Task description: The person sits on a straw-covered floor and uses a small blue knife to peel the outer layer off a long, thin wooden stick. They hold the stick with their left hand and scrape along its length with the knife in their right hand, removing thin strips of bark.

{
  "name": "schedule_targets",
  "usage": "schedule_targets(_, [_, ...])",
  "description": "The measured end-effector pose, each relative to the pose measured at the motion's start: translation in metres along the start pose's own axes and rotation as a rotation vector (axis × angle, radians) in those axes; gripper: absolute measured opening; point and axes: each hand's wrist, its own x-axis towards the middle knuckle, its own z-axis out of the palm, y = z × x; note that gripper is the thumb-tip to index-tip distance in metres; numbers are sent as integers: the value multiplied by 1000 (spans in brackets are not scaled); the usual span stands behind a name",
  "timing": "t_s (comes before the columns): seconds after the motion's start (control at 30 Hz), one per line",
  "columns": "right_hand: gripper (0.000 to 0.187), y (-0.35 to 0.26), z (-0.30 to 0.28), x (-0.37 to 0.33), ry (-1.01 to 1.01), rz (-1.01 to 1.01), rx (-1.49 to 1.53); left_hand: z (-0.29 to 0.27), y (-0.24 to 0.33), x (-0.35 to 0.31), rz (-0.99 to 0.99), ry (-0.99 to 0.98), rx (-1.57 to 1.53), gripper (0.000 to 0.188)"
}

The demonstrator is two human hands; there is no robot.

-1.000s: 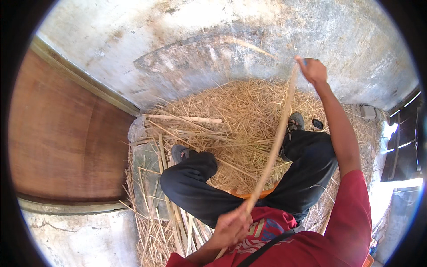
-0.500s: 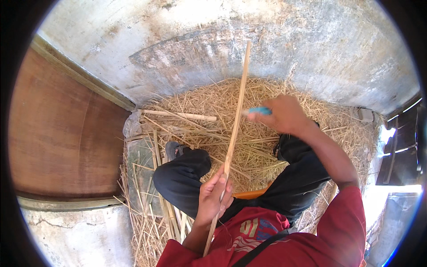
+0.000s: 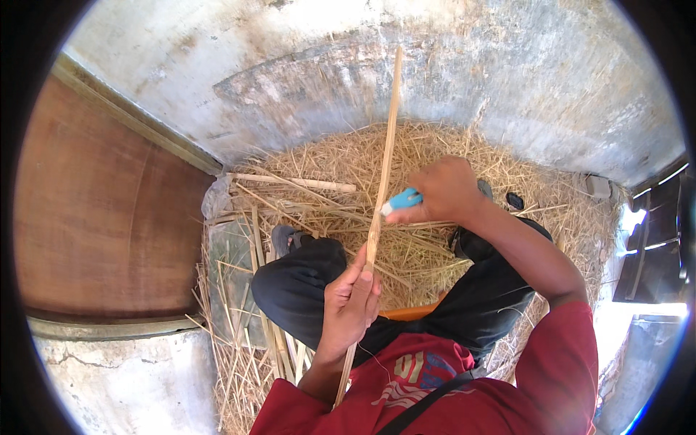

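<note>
A long, thin bamboo strip slants upright before me, its lower end running down past my forearm against my red shirt. My left hand is closed around its lower part, thumb lying along it. My right hand grips a small blue-handled knife. The knife's pale front end meets the strip's right side, a little above my left fingers. Its blade cannot be made out clearly.
Straw and shavings cover the floor between my bent legs. Cut bamboo pieces lie at the left. A stained wall rises ahead, a brown wooden panel stands left, and a small block sits far right.
My right hand has brought the knife down along the strip, closer to my left hand. The strip and my left hand have shifted slightly upward and away from me.
</note>
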Motion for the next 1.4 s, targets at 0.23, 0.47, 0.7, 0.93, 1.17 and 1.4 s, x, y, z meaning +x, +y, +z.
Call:
schedule_targets(0.23, [82, 16, 7, 12, 111, -67, -40, 2, 4, -3, 36, 8, 30, 46])
schedule_targets(0.47, [79, 71, 11, 25, 47, 155, -153, 5, -2, -19, -51, -50, 68, 45])
schedule_targets(0.7, [76, 119, 9, 25, 0, 375, -206, 3, -12, -34, -44, -111, 102, 44])
schedule_targets(0.93, [73, 167, 6, 1, 86, 417, -305, -5, -24, -60, -95, -179, 193, 45])
schedule_targets(1.17, [93, 251, -5, -54, -4, 1213, -269, -27, -37, -99, -12, -363, 337, 43])
schedule_targets(1.4, [90, 147, -3, -21, -355, 786, -30, -30, -16, -44, -160, 72, -194, 46])
